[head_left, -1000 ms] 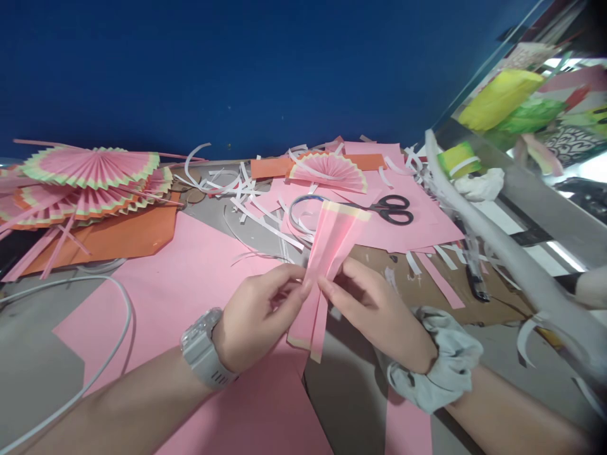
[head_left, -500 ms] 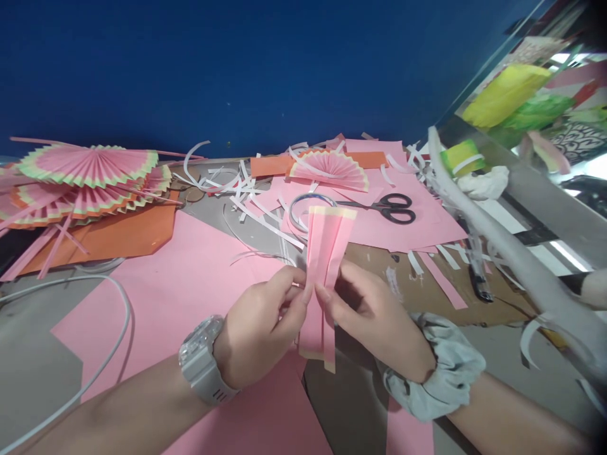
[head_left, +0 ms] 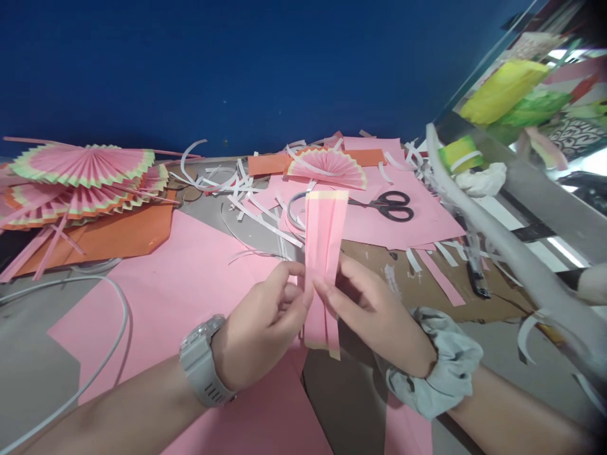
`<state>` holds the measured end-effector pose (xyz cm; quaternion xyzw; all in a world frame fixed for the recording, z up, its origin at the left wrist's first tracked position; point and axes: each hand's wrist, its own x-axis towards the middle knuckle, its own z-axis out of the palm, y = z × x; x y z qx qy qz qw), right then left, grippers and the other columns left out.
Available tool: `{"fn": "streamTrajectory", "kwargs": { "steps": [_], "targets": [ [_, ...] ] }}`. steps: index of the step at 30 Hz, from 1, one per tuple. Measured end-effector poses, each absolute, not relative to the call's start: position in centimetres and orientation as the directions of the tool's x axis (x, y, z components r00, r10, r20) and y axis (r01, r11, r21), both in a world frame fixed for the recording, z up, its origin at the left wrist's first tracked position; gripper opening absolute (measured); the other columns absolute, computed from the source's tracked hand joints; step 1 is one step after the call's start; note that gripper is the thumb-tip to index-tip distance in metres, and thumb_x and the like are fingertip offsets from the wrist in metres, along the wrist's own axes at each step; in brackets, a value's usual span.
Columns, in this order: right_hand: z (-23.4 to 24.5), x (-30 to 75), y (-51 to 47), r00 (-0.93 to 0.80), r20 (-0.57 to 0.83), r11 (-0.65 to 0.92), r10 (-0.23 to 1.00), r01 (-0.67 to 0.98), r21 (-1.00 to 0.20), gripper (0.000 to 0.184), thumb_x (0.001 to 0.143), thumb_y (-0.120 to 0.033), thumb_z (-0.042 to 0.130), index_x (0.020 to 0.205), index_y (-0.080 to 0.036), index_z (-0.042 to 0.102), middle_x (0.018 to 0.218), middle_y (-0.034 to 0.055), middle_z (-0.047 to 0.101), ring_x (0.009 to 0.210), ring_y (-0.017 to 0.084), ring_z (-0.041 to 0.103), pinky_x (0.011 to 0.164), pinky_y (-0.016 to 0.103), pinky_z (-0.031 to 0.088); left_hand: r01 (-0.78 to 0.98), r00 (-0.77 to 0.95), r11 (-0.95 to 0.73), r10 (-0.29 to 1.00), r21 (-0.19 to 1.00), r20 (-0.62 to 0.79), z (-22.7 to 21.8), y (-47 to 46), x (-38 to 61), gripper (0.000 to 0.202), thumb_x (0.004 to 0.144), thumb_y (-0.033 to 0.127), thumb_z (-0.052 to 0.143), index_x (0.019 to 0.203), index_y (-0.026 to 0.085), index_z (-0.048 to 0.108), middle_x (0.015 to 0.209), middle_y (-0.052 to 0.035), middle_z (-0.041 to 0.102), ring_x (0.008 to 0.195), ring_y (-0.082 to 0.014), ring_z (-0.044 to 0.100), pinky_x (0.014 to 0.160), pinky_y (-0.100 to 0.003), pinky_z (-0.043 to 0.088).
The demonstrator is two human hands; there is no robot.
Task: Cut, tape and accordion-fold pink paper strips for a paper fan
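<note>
A pleated pink paper strip (head_left: 323,240) with yellow edging stands nearly upright between my hands. My left hand (head_left: 263,328), with a grey watch on its wrist, pinches the strip's middle from the left. My right hand (head_left: 374,313), with a grey scrunchie on its wrist, pinches the same spot from the right. Both hands hover above a large pink sheet (head_left: 180,284) and brown cardboard (head_left: 427,291).
Finished pink paper fans (head_left: 80,177) are stacked at the left on orange paper (head_left: 114,234). Another small fan (head_left: 327,167), black scissors (head_left: 391,205) and several white paper strips (head_left: 246,189) lie behind. A white cable (head_left: 111,297) curves at the left. A blue wall rises at the back.
The pleated strip has swung from leaning right to nearly upright and its folds have closed tighter. Both hands stay pinched at its middle.
</note>
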<state>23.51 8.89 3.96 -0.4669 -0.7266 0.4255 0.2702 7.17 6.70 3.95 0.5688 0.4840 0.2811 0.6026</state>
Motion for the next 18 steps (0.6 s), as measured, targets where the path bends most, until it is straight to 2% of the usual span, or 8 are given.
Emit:
{"fn": "streamTrajectory", "kwargs": {
  "steps": [4,6,11,13,16,18],
  "targets": [
    [3.96,23.66,9.04,-0.38,0.005,0.178,0.925,0.421,-0.889,0.012,0.092,-0.028,0.042,0.082,-0.022,0.045,0.08,-0.0021,0.051,0.075,0.012,0.049,0.067,0.024,0.041,0.329,0.393,0.138,0.88,0.934,-0.268,3.96,6.65,7.27,0.017,0.092,0.033,0.036,0.081,0.02,0.042,0.055,0.0084,0.03,0.047,-0.0072,0.028,0.044,-0.018,0.026],
    [3.93,23.71,9.11,-0.408,-0.015,0.158,0.913,0.389,-0.908,0.011,0.093,-0.029,0.041,0.086,-0.023,0.047,0.081,-0.0025,0.051,0.075,0.012,0.049,0.069,0.024,0.042,0.368,0.366,0.093,0.9,0.925,-0.237,3.92,6.69,7.25,0.02,0.092,0.034,0.035,0.081,0.02,0.043,0.053,0.0085,0.028,0.047,-0.0074,0.028,0.044,-0.019,0.025],
    [3.94,23.73,9.19,-0.4,-0.068,0.118,0.914,0.422,-0.899,0.015,0.092,-0.032,0.042,0.083,-0.022,0.048,0.081,-0.0028,0.053,0.074,0.011,0.05,0.067,0.022,0.042,0.414,0.309,0.041,0.933,0.909,-0.183,3.78,6.82,7.07,0.022,0.093,0.036,0.033,0.093,0.021,0.048,0.053,0.0076,0.04,0.049,-0.0085,0.041,0.048,-0.019,0.031],
    [4.1,23.66,9.19,-0.438,-0.072,0.124,0.896,0.403,-0.907,0.012,0.092,-0.03,0.042,0.086,-0.023,0.05,0.083,-0.0032,0.055,0.077,0.011,0.051,0.069,0.022,0.042,0.4,0.301,0.032,0.939,0.916,-0.165,3.74,6.83,7.02,0.021,0.093,0.036,0.033,0.098,0.022,0.049,0.058,0.0061,0.049,0.052,-0.009,0.047,0.051,-0.02,0.035],
    [4.31,23.49,9.14,-0.522,-0.069,0.156,0.85,0.375,-0.914,0.013,0.092,-0.027,0.041,0.086,-0.023,0.052,0.082,-0.0043,0.055,0.077,0.01,0.051,0.07,0.02,0.041,0.292,0.315,0.069,0.935,0.954,-0.164,3.68,6.8,7.09,0.023,0.093,0.036,0.034,0.105,0.022,0.048,0.068,0.0031,0.059,0.057,-0.0102,0.058,0.057,-0.02,0.043],
    [4.28,23.42,9.08,-0.514,-0.066,0.178,0.855,0.41,-0.894,0.018,0.092,-0.027,0.042,0.077,-0.021,0.05,0.072,-0.0051,0.051,0.068,0.009,0.047,0.063,0.019,0.039,0.21,0.32,0.137,0.926,0.968,-0.201,3.61,6.72,7.22,0.026,0.093,0.038,0.033,0.11,0.023,0.046,0.069,0.0025,0.061,0.057,-0.0113,0.061,0.057,-0.022,0.046]
  ]
}}
